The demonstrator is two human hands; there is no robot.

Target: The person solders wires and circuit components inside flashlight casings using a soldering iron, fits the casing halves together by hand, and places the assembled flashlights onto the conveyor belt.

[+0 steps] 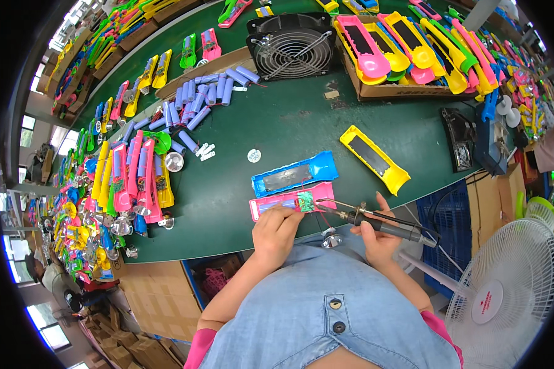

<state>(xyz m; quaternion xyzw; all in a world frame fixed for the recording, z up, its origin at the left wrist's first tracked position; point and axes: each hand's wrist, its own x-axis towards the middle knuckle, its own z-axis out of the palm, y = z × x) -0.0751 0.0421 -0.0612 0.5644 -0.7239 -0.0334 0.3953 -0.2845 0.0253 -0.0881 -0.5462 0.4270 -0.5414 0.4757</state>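
Observation:
Near the table's front edge lies a pink flashlight casing (324, 191) with a purple battery cell (276, 206) and a small green circuit board (305, 201) inside. My left hand (273, 234) is closed over its near side, fingers together, partly hiding the cell. In my right hand (378, 237) is a soldering iron (394, 229) with a thin metal feed tube; its tip reaches toward the board. Thin wires run from the board to a silver reflector (332, 238) at the table edge. Just beyond lies a blue casing (323, 165) with a dark strip.
A yellow casing (375, 158) lies to the right. Purple cells (197, 101) and part-filled casings (132, 172) are heaped left. At the back stand a black fan (292, 48) and a cardboard box (406, 91) of casings. A white fan (505, 289) stands at right.

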